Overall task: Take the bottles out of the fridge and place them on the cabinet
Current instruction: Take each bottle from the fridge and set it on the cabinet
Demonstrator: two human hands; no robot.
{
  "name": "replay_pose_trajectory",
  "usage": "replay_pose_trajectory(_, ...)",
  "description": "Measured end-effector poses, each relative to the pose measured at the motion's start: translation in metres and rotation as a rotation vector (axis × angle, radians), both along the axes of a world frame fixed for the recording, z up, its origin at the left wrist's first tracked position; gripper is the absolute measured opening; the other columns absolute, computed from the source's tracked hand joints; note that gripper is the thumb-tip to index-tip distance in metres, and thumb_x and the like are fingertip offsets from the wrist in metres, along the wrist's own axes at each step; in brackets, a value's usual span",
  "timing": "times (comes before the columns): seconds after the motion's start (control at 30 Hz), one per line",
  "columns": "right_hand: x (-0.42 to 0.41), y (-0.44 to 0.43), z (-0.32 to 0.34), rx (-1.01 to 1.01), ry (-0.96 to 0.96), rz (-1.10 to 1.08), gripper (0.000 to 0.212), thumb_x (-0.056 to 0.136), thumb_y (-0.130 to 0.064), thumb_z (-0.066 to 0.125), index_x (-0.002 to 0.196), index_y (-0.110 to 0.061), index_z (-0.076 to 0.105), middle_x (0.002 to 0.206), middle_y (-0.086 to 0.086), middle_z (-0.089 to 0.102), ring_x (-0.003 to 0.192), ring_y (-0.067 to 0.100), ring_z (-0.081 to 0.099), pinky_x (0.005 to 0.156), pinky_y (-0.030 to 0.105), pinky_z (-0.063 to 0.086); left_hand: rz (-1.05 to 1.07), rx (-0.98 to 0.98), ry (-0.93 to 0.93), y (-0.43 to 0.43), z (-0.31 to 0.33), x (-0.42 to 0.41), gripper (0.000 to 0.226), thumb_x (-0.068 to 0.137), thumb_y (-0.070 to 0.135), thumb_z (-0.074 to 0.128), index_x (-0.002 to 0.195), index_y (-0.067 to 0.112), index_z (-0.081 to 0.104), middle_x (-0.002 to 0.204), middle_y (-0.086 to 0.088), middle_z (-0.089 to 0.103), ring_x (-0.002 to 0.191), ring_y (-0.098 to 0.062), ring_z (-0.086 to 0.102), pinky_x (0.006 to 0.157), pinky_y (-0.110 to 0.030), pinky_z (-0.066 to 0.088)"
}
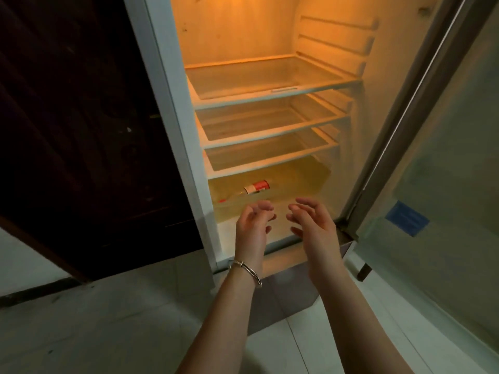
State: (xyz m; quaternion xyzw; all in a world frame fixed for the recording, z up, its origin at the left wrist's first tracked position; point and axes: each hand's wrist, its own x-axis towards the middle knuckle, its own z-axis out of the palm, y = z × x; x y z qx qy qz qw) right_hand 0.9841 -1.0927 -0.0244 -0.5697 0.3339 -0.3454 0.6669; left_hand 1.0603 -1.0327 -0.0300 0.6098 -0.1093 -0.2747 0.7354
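Note:
The fridge (172,76) stands open, lit orange inside. One bottle (255,188) with a red and white label lies on its side in the clear bottom drawer (299,179), seen through the drawer's lid. My left hand (252,224), with a bracelet on the wrist, hovers in front of the drawer with loosely curled fingers, holding nothing. Beside it, my right hand (310,225) reaches toward the same drawer, fingers relaxed and spread, also holding nothing. Both hands are just short of the drawer front. No cabinet top is in view.
Three glass shelves (272,85) above the drawer hold nothing. The fridge door (445,157) is swung open on the right, with a blue sticker. A dark wooden door or panel (81,130) fills the left. Pale floor tiles (108,319) lie below.

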Motion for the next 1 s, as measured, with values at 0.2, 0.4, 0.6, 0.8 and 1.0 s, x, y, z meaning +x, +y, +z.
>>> replay_pose_trajectory(0.2, 0.032, -0.036, -0.012, 0.019, 0.044, 0.034, 0.014, 0.092, -0.019, 0.057, 0.104, -0.026, 0.058, 0.101, -0.002, 0.064, 0.094, 0.013, 0.061, 0.080, 0.025, 0.048, 0.019, 0.046, -0.010, -0.033, -0.012, 0.034, 0.016, 0.084, 0.007, 0.054, 0.078, 0.020, 0.060, 0.093, 0.004, 0.063, 0.099, -0.020, 0.060, 0.075, -0.028, 0.043)
replay_pose_trajectory(0.4, 0.066, -0.082, -0.027, -0.001, 0.140, 0.080, 0.014, 0.091, -0.014, 0.056, 0.097, -0.027, 0.056, 0.097, -0.002, 0.061, 0.089, 0.010, 0.056, 0.068, 0.018, 0.040, 0.144, 0.050, 0.041, -0.066, -0.024, 0.058, 0.024, 0.085, 0.004, 0.049, 0.073, 0.022, 0.059, 0.088, 0.007, 0.063, 0.085, -0.014, 0.060, 0.070, -0.025, 0.041)
replay_pose_trajectory(0.6, 0.094, -0.132, -0.042, -0.113, 0.259, 0.155, 0.021, 0.089, -0.012, 0.058, 0.086, -0.032, 0.055, 0.088, -0.009, 0.060, 0.083, 0.008, 0.055, 0.067, 0.020, 0.042, 0.284, 0.052, 0.076, -0.096, -0.036, 0.076, 0.024, 0.086, 0.003, 0.050, 0.072, 0.021, 0.056, 0.097, 0.006, 0.062, 0.081, -0.009, 0.057, 0.068, -0.023, 0.040)
replay_pose_trajectory(0.8, 0.110, -0.157, -0.049, -0.266, 0.398, 0.292, 0.015, 0.091, -0.019, 0.056, 0.102, -0.030, 0.053, 0.101, -0.009, 0.058, 0.092, 0.008, 0.054, 0.073, 0.023, 0.042, 0.367, 0.065, 0.067, -0.119, -0.046, 0.082, 0.023, 0.085, 0.001, 0.051, 0.073, 0.021, 0.055, 0.090, 0.007, 0.060, 0.086, -0.014, 0.056, 0.064, -0.022, 0.039)
replay_pose_trajectory(1.0, 0.118, -0.174, -0.072, -0.764, 0.872, 0.334, 0.036, 0.089, -0.029, 0.055, 0.125, -0.026, 0.054, 0.127, 0.003, 0.051, 0.119, 0.023, 0.043, 0.097, 0.038, 0.038, 0.369, 0.134, 0.095, -0.131, -0.061, 0.080, 0.024, 0.087, 0.002, 0.048, 0.078, 0.021, 0.057, 0.091, 0.005, 0.061, 0.084, -0.011, 0.057, 0.065, -0.021, 0.040)
